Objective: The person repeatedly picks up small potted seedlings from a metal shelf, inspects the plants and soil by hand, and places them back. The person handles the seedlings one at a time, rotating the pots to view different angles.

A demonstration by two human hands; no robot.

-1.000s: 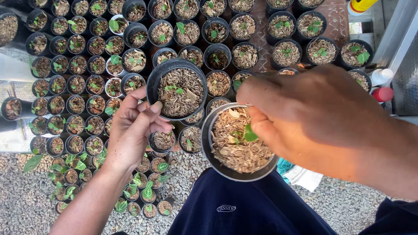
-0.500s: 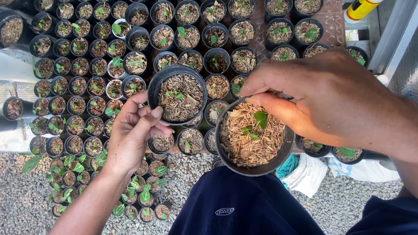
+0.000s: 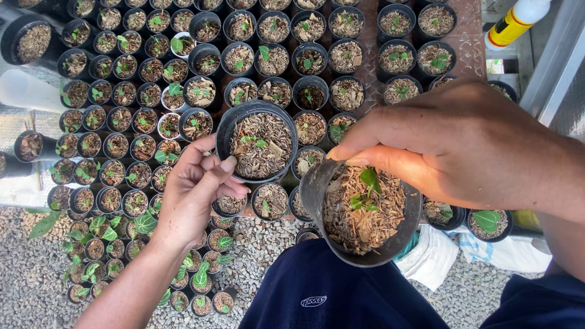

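Note:
My left hand [image 3: 191, 196] is shut on a black plastic pot [image 3: 257, 144], gripping its near rim with thumb and fingers. That pot is filled with brown bark chips and has a small green seedling in it. My right hand [image 3: 462, 144] holds a second black pot [image 3: 362, 215] by its far rim, fingers curled over the edge. It also holds bark chips and a small leafy seedling [image 3: 368, 186], just under my fingertips. The two pots are side by side, almost touching, above my knee.
Rows of small black seedling pots [image 3: 146, 81] cover the ground ahead, over grey gravel [image 3: 16, 284]. A white and yellow spray bottle [image 3: 514, 23] stands at the top right. White bags [image 3: 432, 257] lie beside my dark blue trouser leg [image 3: 339, 302].
My right hand has carried its pot to the right and a little nearer to me, and its fingers have slid to the rim above the seedling. The left hand's pot has barely shifted.

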